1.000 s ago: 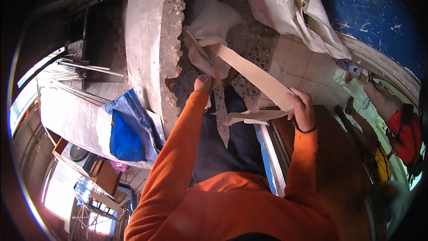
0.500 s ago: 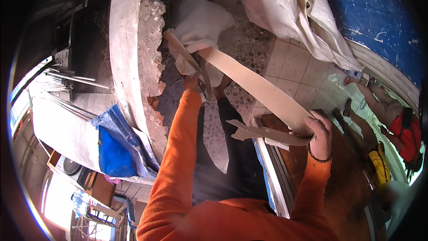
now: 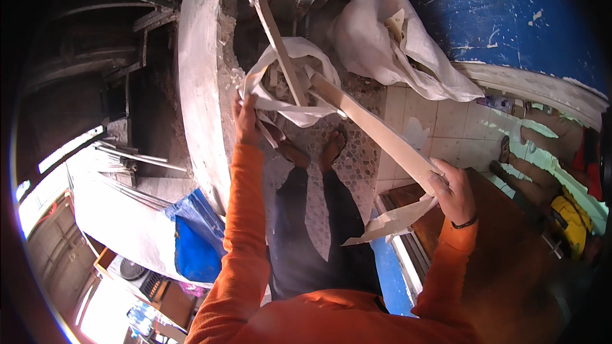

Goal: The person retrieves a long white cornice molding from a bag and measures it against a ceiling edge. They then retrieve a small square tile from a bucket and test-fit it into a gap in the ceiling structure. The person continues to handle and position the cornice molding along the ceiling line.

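A white woven sack (image 3: 299, 116) stands at my feet with its mouth spread wide. My left hand (image 3: 246, 120) is closed on its left rim. Inside, broken pieces show dimly, and a narrow pale strip (image 3: 278, 44) sticks up out of the mouth. My right hand (image 3: 454, 192) grips the near end of a long tan strip of board (image 3: 382, 132), perhaps plasterboard. The strip slants down to the left, its far end over or in the sack's mouth. From the held end hangs a torn, bent flap (image 3: 390, 223).
Another white sack (image 3: 366, 38), full of scraps, leans by the blue wall (image 3: 497, 13). A rough-edged pale wall (image 3: 204, 89) runs along the left, with a blue tarp (image 3: 197, 251) below. Brown boarding (image 3: 497, 236) lies right. Another person's legs (image 3: 529, 172) show at the far right.
The sack's mouth has gone from bunched to wide, with my left hand now on its rim. The narrow strip stands inside it. My right hand still holds the long strip; the view has shifted.
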{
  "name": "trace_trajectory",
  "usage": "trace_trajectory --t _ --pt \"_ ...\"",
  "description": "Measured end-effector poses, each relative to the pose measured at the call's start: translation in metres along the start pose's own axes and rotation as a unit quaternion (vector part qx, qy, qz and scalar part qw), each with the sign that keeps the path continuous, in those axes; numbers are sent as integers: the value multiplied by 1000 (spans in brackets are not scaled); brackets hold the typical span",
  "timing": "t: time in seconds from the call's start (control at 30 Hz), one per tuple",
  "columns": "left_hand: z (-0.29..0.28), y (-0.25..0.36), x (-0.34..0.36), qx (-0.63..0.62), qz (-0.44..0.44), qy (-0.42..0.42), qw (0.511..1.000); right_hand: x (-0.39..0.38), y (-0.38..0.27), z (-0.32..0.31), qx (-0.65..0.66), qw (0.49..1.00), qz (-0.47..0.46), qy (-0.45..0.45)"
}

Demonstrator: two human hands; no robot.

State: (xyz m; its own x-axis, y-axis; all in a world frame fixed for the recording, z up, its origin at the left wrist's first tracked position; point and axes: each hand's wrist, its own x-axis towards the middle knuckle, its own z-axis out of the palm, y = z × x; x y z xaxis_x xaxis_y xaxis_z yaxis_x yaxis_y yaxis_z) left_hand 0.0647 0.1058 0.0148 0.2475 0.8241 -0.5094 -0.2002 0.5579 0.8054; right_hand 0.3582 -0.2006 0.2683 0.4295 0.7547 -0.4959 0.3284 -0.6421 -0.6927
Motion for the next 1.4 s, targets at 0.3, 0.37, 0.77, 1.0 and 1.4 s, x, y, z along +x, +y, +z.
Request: trace_trajectory --t 0.3,0.37,0.77,1.0,1.4 --pt "47 75 8 52 4 -92 994 -24 -57 -17 -6 999 36 8" --pt "35 85 19 40 6 -123 992 -36 -42 -19 -64 996 -63 22" --pt "77 79 -7 7 -75 -148 986 -23 -48 -7 43 997 33 60" --pt "152 71 4 -53 -39 -202 977 -27 -66 -48 68 992 83 70" --pt "173 -40 90 107 -84 -134 982 6 11 -16 19 985 -33 170"
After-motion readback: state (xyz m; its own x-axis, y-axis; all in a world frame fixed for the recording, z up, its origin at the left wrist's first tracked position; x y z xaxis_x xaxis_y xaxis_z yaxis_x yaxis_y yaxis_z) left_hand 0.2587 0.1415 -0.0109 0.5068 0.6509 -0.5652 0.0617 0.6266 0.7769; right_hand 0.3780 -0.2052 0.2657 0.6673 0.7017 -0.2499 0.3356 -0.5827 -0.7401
